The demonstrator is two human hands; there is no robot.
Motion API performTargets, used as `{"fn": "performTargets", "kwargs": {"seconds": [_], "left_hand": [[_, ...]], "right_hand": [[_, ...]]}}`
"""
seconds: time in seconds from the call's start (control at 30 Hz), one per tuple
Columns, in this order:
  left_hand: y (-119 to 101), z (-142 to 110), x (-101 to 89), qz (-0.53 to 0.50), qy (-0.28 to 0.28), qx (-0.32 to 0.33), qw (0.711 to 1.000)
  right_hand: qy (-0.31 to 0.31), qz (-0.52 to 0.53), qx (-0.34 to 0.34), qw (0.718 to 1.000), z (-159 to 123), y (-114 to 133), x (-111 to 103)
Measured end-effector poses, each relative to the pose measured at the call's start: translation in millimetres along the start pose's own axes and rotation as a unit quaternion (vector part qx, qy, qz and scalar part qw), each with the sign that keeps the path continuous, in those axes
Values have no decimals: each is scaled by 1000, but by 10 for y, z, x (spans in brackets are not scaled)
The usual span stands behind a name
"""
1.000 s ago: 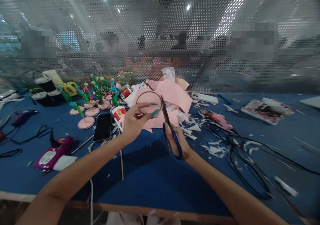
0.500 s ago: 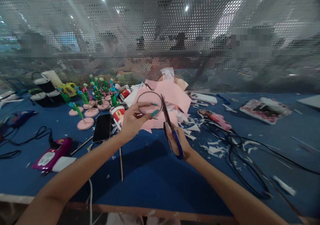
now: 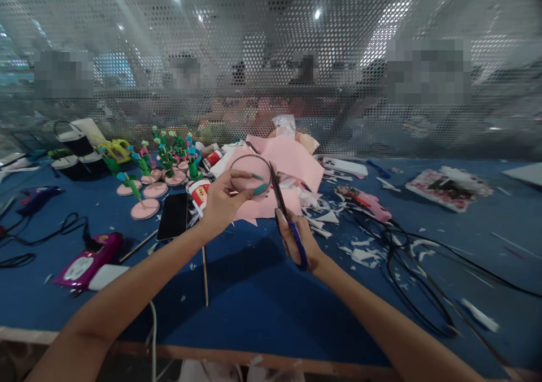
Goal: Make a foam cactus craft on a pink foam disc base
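Observation:
My left hand point(image 3: 221, 205) pinches a round pink disc with a dark rim point(image 3: 251, 166) between thumb and fingers, above the table's middle. In my right hand point(image 3: 308, 239) is a pair of scissors with blue handles point(image 3: 301, 247). Its blades point up and touch or nearly touch the right edge of the disc; I cannot tell which. Behind the disc lie crumpled and flat sheets of pink paper point(image 3: 292, 155). A red and white paper cup point(image 3: 199, 192) lies beside my left hand, which partly hides it.
To the left stand several small green craft plants on pink round bases point(image 3: 145, 209), a black phone point(image 3: 173, 217) and a purple power bank point(image 3: 90, 260). On the right are a pink glue gun point(image 3: 375, 205), black cables point(image 3: 392, 257) and white scraps point(image 3: 365, 255). A perforated metal screen point(image 3: 262, 43) rises behind.
The disc and both hands have shifted slightly to the left. The scissors stay at the disc's right edge, and the grips are the same.

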State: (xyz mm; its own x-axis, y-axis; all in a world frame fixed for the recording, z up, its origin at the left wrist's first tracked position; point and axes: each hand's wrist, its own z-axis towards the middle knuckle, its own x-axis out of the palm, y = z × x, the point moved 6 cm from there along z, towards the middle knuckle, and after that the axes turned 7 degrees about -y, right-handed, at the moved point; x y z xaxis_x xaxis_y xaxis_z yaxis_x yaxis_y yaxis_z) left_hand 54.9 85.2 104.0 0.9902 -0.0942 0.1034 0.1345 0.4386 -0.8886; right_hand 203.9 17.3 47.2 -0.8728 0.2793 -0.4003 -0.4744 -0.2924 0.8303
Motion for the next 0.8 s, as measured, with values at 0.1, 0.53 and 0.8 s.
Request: {"fn": "performTargets", "kwargs": {"seconds": [0.1, 0.53, 0.8], "left_hand": [[-5, 17, 2, 3, 13, 7, 1000], [-1, 30, -5, 12, 31, 4, 999], [-72, 69, 9, 2, 56, -5, 998]], "right_hand": [[-4, 1, 3, 1000, 1, -6, -3], [-30, -26, -38, 998, 22, 63, -57], [-32, -23, -37, 999, 24, 45, -60]]}}
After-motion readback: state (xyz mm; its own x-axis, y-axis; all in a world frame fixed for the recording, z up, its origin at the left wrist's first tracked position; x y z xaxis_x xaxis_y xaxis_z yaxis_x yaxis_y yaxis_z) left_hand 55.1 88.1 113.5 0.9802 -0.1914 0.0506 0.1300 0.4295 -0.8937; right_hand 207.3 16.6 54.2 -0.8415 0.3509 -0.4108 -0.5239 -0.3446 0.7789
